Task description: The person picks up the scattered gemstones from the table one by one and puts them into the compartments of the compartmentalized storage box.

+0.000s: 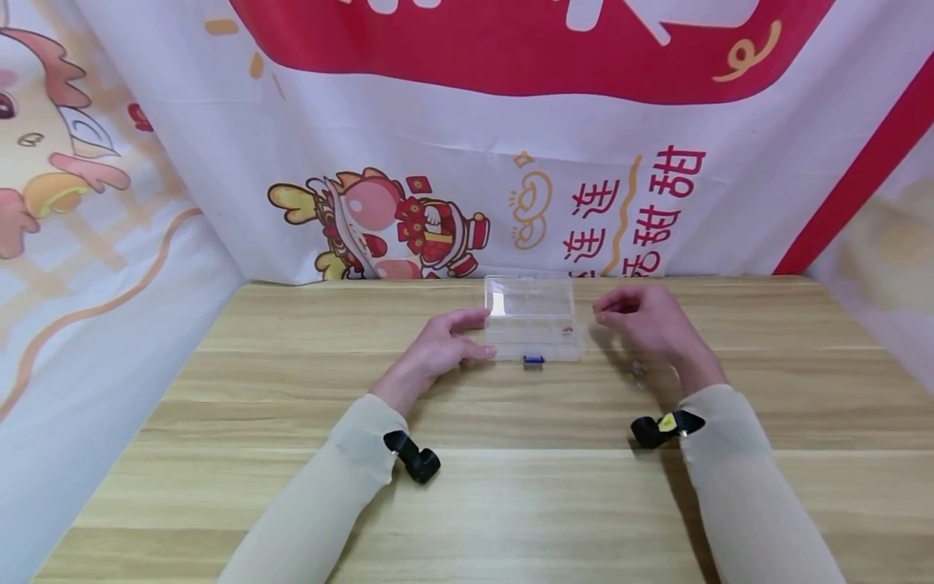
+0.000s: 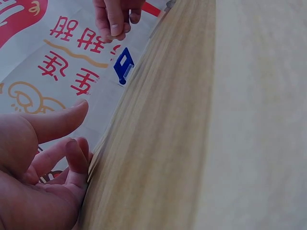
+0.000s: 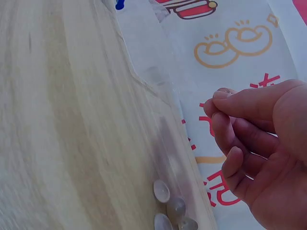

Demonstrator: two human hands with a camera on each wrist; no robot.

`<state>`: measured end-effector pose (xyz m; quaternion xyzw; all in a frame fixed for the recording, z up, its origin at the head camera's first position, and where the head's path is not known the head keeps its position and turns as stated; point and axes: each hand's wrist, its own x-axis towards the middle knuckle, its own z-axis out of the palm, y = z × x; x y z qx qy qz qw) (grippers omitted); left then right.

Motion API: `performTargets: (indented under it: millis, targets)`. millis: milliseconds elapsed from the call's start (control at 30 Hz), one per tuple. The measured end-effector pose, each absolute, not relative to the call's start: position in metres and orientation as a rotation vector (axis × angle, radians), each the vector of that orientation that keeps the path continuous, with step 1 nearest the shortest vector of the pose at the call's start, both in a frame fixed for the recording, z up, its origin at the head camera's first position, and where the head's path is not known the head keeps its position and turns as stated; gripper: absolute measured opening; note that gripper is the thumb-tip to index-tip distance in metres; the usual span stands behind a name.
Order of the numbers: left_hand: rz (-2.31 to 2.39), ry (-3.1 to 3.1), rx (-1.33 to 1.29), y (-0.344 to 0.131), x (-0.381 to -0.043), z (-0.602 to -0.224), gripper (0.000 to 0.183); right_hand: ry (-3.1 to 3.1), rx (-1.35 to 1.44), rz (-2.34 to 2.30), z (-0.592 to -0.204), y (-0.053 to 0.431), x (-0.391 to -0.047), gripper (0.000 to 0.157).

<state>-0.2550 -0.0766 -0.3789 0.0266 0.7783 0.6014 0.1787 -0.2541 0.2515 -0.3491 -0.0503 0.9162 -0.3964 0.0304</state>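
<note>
A clear plastic compartment box [image 1: 536, 349] lies on the table with its lid [image 1: 536, 294] raised at the back. A blue latch [image 1: 533, 359] sits on its front side. My left hand [image 1: 447, 347] holds the box's left end, thumb at the front corner and fingers behind. To the right of the box, my right hand [image 1: 648, 318] is lifted, thumb and fingertips together, pinching a small shell-like piece [image 3: 224, 90] mostly covered by the fingers. Several small, pale, rounded shell-like pieces [image 3: 162, 191] lie on the table below that hand. One small reddish piece [image 1: 567, 330] shows inside the box.
The wooden table [image 1: 511, 487] stretches in front and to both sides. A printed cloth [image 1: 438, 122] hangs directly behind its back edge, and more cloth [image 1: 109, 243] hangs at the left. Black wrist cameras [image 1: 417, 461] are strapped over both sleeves.
</note>
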Motion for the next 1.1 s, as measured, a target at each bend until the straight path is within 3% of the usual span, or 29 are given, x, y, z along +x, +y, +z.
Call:
performTargets:
  millis: [1100]
  targets:
    - [1.697,2.189,0.078,-0.077,-0.256,-0.378,0.072,2.858,-0.172,-1.287,-0.341,0.205,-0.252,0.021]
